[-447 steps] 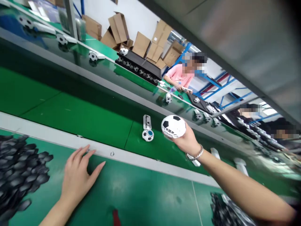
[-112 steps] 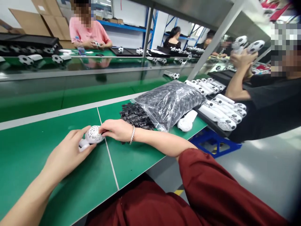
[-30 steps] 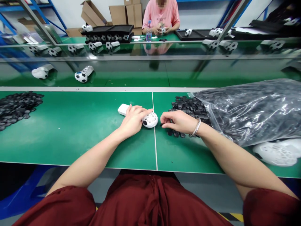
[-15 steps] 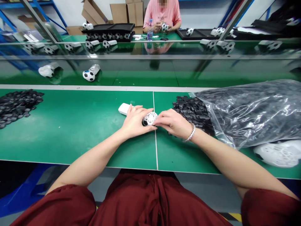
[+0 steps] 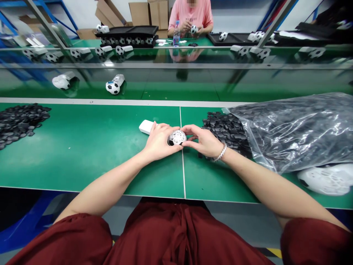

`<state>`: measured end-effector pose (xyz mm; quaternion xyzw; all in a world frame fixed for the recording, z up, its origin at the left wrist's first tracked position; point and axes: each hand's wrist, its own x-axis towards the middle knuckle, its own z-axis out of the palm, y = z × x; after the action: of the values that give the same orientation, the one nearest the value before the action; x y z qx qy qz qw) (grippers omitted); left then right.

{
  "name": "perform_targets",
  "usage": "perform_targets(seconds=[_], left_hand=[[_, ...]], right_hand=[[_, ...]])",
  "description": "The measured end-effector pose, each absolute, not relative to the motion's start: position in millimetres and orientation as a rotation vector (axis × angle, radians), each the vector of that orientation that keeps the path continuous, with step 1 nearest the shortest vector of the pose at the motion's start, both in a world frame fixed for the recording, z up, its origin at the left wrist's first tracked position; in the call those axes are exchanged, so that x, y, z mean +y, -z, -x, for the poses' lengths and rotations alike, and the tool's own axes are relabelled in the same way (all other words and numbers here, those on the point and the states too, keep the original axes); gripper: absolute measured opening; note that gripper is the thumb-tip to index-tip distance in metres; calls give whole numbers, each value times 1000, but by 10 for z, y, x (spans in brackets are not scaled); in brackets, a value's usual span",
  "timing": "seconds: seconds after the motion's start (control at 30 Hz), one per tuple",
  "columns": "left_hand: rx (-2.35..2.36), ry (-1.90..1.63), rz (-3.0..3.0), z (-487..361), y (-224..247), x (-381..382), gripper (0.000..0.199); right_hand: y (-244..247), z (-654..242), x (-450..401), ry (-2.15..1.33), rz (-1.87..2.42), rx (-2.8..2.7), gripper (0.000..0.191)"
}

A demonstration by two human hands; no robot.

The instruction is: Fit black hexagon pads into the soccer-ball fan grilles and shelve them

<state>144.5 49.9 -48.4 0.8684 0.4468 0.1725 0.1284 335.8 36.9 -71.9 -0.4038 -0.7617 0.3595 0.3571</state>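
My left hand (image 5: 162, 141) is wrapped round a soccer-ball-shaped device (image 5: 178, 137), a round black-and-white head with an open white lattice on top. Its white handle (image 5: 146, 126) sticks out to the left beyond my fingers, near the green tabletop. From the right, my right hand (image 5: 202, 140) grips the same head between thumb and fingers, its fingertips at the right rim. Whether a small piece sits under those fingertips I cannot tell. Just behind my right hand lies a pile of small black pieces (image 5: 224, 129).
A clear plastic bag (image 5: 300, 132) covers the right side, with a white lattice-topped ball part (image 5: 328, 179) beside it. Another black pile (image 5: 23, 121) lies far left. Beyond the white edge, a belt carries similar devices (image 5: 113, 87). A person in pink (image 5: 191, 18) works opposite.
My right hand has gone from a pinch at the head's near right edge to a wider grip round its right side. The devices on the near belt have shifted right, those on the far strip left.
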Motion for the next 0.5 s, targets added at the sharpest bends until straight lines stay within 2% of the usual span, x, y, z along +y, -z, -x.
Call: perform_targets(seconds=[0.33, 0.5], left_hand=[[1259, -550, -2550, -1446, 494, 513, 56], [1229, -560, -2556, -1420, 506, 525, 57]], right_hand=[[816, -3356, 417, -1050, 1045, -1838, 46], [825, -3357, 409, -940, 1043, -1906, 41]])
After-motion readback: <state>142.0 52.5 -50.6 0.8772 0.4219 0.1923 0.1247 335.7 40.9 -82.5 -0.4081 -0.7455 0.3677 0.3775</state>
